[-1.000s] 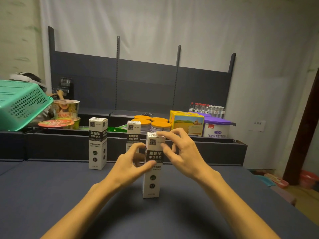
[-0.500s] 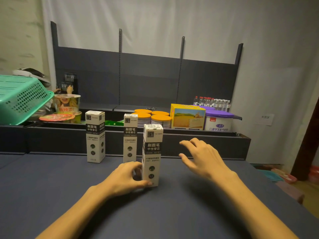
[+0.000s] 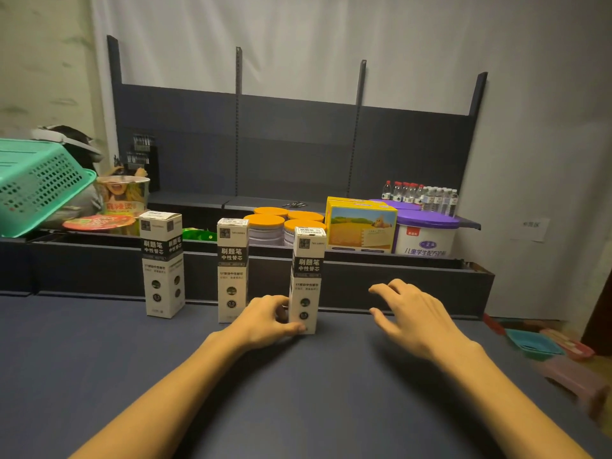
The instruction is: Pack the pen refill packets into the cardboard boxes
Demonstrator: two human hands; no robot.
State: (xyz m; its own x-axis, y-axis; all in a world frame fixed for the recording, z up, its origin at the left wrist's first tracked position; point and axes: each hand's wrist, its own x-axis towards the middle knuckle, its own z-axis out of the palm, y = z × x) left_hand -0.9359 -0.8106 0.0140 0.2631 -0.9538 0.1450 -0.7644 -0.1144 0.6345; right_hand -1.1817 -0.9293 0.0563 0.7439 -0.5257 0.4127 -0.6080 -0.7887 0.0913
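Gripping the base of the right box [image 3: 306, 279] at about 12 o'clock on the table [image 3: 99, 376]: left hand [image 3: 265, 321], fingers curled round the box's lower left side, thumb pressed along its bottom front edge. Standing upright on the table, that box, lid closed, black band with white print across its upper half. Hovering at 1 o'clock, well apart from the box: right hand [image 3: 412, 314], palm down, fingers spread and relaxed, holding nothing. Ranged in a row toward 11 o'clock, two more upright boxes of the same print: middle box [image 3: 232, 270] just beside the left hand, left box [image 3: 162, 265] farther out near 10 o'clock, both closed and untouched. No telling from here whether refill packets sit inside any of them. Behind the row, at 12 o'clock, a dark shelf [image 3: 298, 144] with a low ledge holding orange-lidded jars [image 3: 281, 223], a yellow carton [image 3: 362, 226], a purple-lidded tub [image 3: 427, 235] and small water bottles [image 3: 420, 195]. At 9 o'clock, a tilted green basket [image 3: 36, 183] with noodle cups [image 3: 121, 197] beside it. Low at 3 o'clock, off the table's edge, coloured trays [image 3: 536, 346] on the floor.
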